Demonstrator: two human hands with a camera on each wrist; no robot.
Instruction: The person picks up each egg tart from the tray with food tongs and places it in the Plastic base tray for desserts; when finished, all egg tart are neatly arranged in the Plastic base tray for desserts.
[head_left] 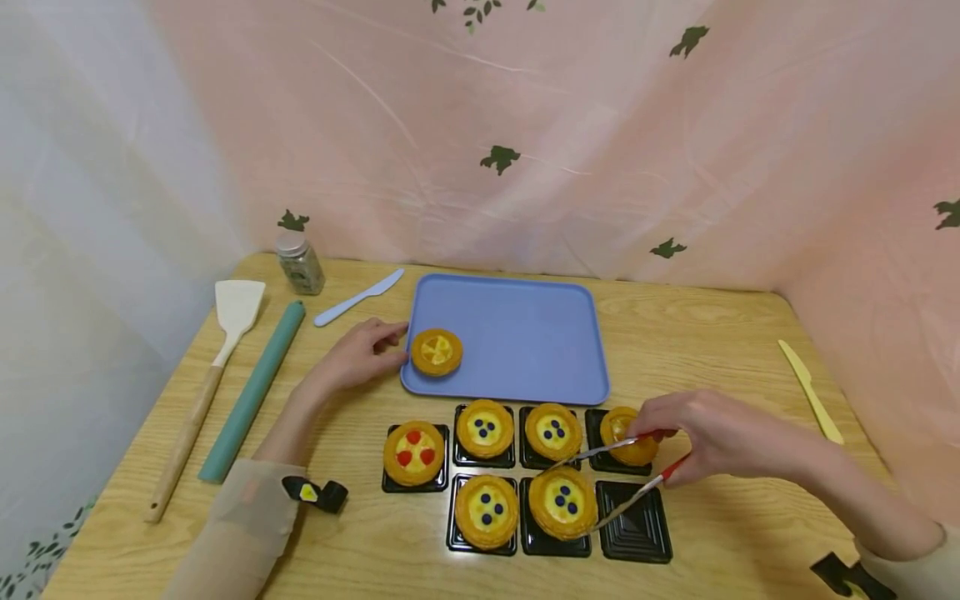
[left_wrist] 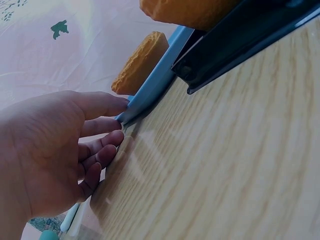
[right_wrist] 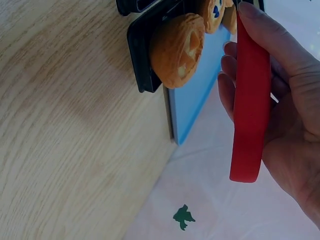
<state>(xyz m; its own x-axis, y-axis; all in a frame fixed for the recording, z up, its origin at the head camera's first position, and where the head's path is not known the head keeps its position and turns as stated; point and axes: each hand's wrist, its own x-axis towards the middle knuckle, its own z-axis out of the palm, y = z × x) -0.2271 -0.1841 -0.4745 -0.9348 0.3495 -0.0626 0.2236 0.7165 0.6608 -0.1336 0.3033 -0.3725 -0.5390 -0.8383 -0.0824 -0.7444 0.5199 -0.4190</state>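
In the head view my right hand (head_left: 708,437) holds metal tongs by their red handles (right_wrist: 250,100). The two tong arms (head_left: 630,504) spread around a tart with blue berries (head_left: 562,502) in the front row, one tip at its far side and one at its near side. That tart overlaps its black square tray. My left hand (head_left: 367,354) rests its fingertips against the left edge of the blue tray (head_left: 517,333), fingers loosely bent in the left wrist view. A tart with yellow fruit pieces (head_left: 437,352) lies on the blue tray, close to those fingers.
Several other tarts sit on small black trays, one with red fruit (head_left: 414,452). A bare black tray (head_left: 636,522) lies front right. Leftward are a spatula (head_left: 198,417), green rolling pin (head_left: 255,392), seasoning jar (head_left: 300,265) and blue knife (head_left: 360,298). A yellow knife (head_left: 810,392) lies far right.
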